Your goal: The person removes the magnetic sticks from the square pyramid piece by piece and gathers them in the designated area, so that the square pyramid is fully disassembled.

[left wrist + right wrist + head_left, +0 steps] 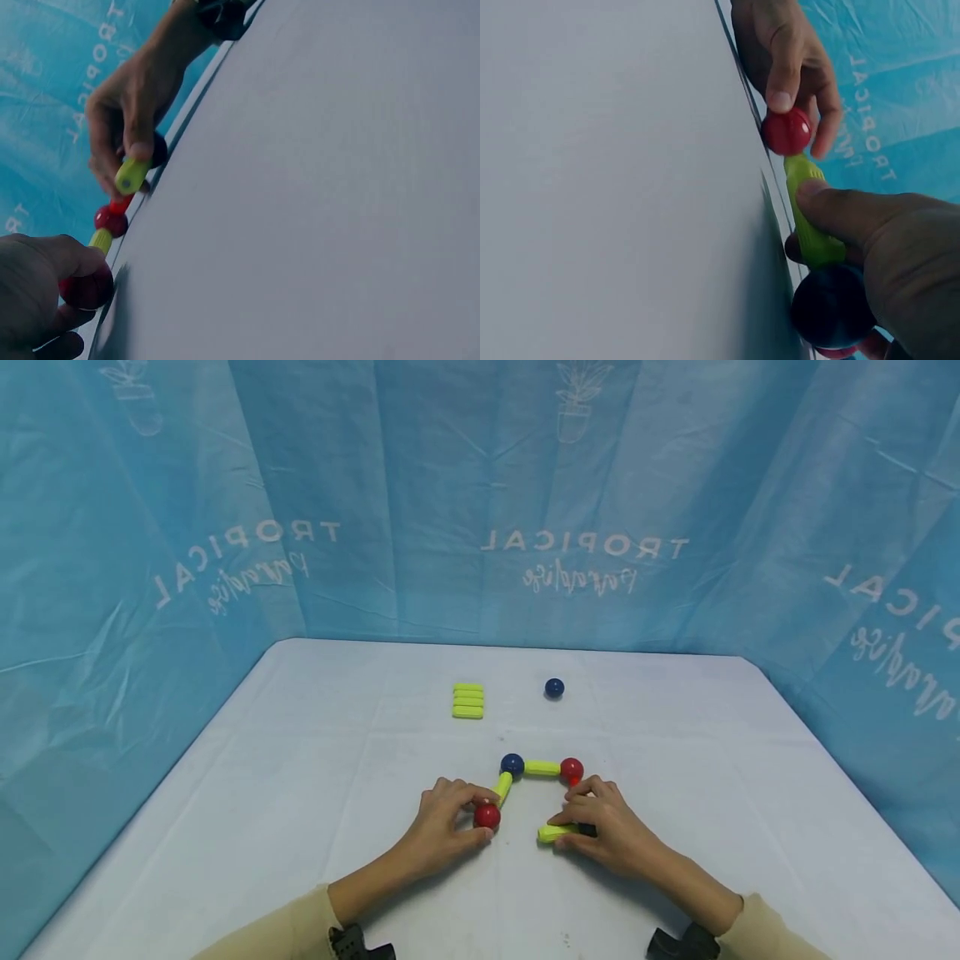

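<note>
My left hand [444, 825] grips a red ball [487, 816] between thumb and fingers. From that ball a yellow-green stick [504, 788] runs to a dark blue ball [512, 765]. A second yellow-green stick [542, 768] links the blue ball to another red ball [572, 768], with a red stick [574, 782] leading down under my right hand [611, 827]. That hand pinches a yellow-green stick [810, 217], its free end pointing toward the left hand's red ball. At its other end sits a dark blue ball [834, 306], partly hidden by the fingers in the head view.
Several yellow-green sticks [468, 701] lie side by side farther back on the white-covered table [360, 718]. To their right is a loose dark blue ball [554, 687]. A blue printed curtain [450, 485] encloses the table's back and sides.
</note>
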### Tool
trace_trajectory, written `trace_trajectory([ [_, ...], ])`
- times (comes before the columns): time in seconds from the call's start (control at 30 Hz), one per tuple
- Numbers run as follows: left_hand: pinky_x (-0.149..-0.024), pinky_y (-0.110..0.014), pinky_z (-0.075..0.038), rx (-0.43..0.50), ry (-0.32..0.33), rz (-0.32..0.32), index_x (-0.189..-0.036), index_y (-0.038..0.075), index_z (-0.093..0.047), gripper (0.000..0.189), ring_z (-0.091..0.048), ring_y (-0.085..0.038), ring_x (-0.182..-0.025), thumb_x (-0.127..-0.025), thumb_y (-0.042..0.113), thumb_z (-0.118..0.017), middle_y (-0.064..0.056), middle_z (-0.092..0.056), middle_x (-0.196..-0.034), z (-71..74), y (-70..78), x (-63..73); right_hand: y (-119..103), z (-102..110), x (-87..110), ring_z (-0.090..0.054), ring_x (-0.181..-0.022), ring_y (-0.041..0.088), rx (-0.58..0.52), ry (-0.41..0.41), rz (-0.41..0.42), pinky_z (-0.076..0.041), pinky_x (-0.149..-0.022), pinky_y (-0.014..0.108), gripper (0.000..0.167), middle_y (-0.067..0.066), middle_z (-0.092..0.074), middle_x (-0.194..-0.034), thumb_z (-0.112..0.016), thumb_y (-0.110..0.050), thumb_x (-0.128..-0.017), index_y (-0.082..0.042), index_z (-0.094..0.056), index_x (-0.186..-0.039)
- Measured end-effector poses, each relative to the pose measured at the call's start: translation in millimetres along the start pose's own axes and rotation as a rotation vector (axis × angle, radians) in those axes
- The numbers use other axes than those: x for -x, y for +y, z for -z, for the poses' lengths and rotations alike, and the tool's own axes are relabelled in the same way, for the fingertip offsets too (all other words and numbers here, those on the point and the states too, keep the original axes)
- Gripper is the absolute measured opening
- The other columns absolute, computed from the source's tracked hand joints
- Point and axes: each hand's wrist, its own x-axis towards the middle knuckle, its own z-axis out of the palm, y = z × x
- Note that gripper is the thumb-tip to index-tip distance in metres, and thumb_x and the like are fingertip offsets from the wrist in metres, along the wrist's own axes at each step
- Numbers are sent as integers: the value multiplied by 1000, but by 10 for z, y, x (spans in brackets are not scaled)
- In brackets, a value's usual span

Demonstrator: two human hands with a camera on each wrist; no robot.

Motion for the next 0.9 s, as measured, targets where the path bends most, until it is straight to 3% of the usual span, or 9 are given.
trace_trajectory([
  [0.2, -82, -34, -28, 64, -27, 104, -110, 28, -62, 41, -41, -14, -100, -74, 13, -76, 9, -60, -104, 131, -115, -20, 96, 84, 119, -42, -105, 3, 2, -38, 32, -37, -88, 41, 23, -15, -60, -102, -75, -39, -76, -35, -72, -99],
  [0.43, -85, -35, -30, 73, -37, 129, -122, 23, -59, 48, -44, -15, -104, -78, 10, -73, 9, -63, -110, 234, -184, -99, 226, 210, 211, -47, -107, 7, 51, -75, 146, -35, -89, 38, 26, -23, -65, -100, -74, -41, -77, -36, -69, -102],
  [0.63, -86, -36, -30, 53, -20, 158, -119, 22, -63, 45, -41, -12, -106, -76, 20, -77, 9, -62, -113, 212, -172, -113, 149, 341, 135, -48, -107, 8, 95, -140, 40, -34, -93, 44, 31, -21, -66, -101, -77, -42, -74, -33, -70, -104],
  [0.9, -87, -38, -28, -121, 57, 98, -116, 19, -65, 55, -42, -14, -99, -69, 41, -81, 2, -63, -105, 59, -123, -158, -155, 276, -344, -47, -101, 12, 74, -36, -71, -37, -85, 38, 34, -8, -68, -104, -77, -32, -76, -21, -71, -107],
])
